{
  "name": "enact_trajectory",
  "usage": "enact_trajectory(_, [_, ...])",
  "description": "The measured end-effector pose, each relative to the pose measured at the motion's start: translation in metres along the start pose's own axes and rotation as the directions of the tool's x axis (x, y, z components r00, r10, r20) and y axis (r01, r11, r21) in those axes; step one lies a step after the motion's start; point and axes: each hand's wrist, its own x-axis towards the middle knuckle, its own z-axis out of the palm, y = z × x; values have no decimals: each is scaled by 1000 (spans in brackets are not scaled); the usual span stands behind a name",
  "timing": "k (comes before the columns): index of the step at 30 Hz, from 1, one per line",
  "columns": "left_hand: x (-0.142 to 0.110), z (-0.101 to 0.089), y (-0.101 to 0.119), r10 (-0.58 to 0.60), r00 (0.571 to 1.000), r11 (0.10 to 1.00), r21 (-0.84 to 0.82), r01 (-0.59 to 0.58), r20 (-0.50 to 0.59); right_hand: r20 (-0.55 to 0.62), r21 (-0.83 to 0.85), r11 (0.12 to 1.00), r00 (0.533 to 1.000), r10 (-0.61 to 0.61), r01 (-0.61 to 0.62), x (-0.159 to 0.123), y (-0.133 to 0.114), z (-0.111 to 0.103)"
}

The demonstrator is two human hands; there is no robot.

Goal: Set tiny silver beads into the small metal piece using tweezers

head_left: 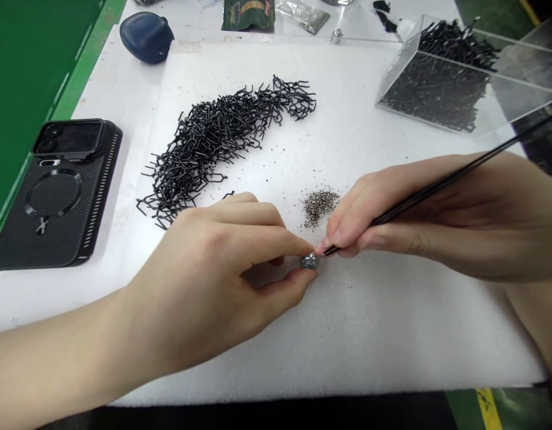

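Observation:
My left hand (213, 269) pinches a small shiny metal part (310, 261) between thumb and forefinger, low over the white foam sheet (369, 334). My right hand (428, 221) is closed round slim black tweezers (414, 194), whose tips meet the top of the metal part. Exactly what the tips grip there is too small to tell. Just beyond the fingertips lies a little heap of tiny metallic bits (319, 206). Farther back, a long curved pile of black forked pieces (217, 131) spreads across the sheet, its near end partly behind my left hand.
A clear plastic box (437, 119) with more black pieces lies tilted at the back right. On the left are a black phone (56, 191) and a dark blue rounded case (147, 37). A green packet (249, 14) and a clear bag (302, 15) lie along the back.

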Motion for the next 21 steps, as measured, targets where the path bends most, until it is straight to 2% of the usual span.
enact_trajectory(4, [-1,3,-1,-32,999,998,46,33,-13,-11,-5,1000,1000,3,-3,-2,-1,1])
enact_trajectory(9, [0,1,0,-75,997,993,92,77,-21,-199,-13,1000,980,20,-23,-2,-2,3])
enact_trajectory(14, [1,0,3,-97,995,992,84,98,-14,-120,-153,988,993,-14,-4,2,-2,1])
enact_trajectory(21, [-2,0,4,-76,996,997,-12,76,-39,-136,-165,984,990,47,-69,-1,-5,-1])
